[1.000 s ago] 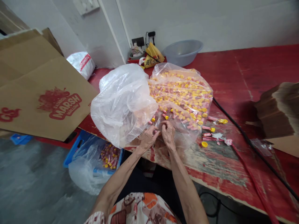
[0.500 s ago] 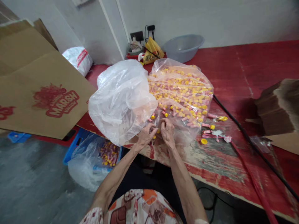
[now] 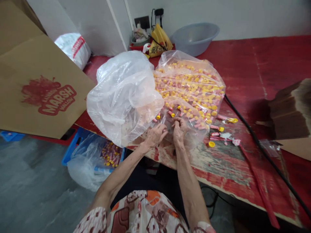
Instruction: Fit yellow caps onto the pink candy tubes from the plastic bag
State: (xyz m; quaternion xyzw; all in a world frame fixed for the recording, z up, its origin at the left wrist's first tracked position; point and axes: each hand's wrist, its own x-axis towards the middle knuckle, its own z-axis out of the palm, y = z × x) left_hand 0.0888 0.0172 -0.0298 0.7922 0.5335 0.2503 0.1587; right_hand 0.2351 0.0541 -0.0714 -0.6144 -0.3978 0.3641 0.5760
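Observation:
My left hand and my right hand are close together at the near edge of a big clear plastic bag full of small pink tubes with yellow caps. Both hands have their fingers curled in a pinch among the loose tubes at the bag's mouth; what each pinches is too small to name. A crumpled, puffed-up part of the clear plastic lies just left of my left hand. Loose pink tubes and a yellow cap lie on the worn red table to the right of my right hand.
A cardboard sheet printed "MARSH" leans at the left. A blue crate with a bagged lot of the same tubes sits on the floor below the table edge. A grey basin, a yellow bag, a black cable and stacked cardboard are on the table.
The view has tilted and shifted a little. Both hands stay pinched together at the bag's mouth, having crept slightly further in among the tubes.

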